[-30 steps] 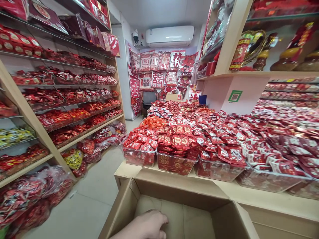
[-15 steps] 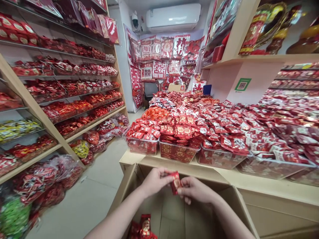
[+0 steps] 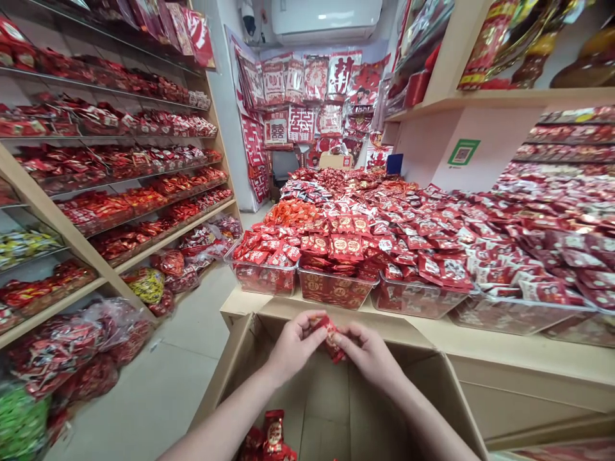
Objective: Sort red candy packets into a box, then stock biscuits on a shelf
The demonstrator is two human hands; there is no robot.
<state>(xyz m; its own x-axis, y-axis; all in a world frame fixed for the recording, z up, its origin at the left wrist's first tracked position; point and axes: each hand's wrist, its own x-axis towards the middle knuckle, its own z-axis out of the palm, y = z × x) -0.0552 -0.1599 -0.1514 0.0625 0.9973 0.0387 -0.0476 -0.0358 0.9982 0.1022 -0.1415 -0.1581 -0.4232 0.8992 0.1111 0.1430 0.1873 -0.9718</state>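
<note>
Counter edge (image 3: 519, 360), roomy cardboard box (image 3: 327, 410) before it, fingers (image 3: 348, 347) of both hands (image 3: 291, 349) (image 3: 373, 355) pinching red packet (image 3: 331, 334)

carton (image 3: 435, 376) open from above; filled tubs (image 3: 337, 291) block the way beyond.

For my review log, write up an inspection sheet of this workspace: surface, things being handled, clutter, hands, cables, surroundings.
Surface: an open cardboard box below a pale counter that bears clear bins of heaped packets.
Job's things: one small red packet held above the box; similar loose packets lie inside, near left.
Clutter: filled plastic bags on the floor at left.
Hands: left hand and right hand both hold the red packet by the fingers.
Cables: nothing seen near the hands.
Surroundings: stocked shelves at left; air conditioner and red-and-white decorations at the back.
</note>
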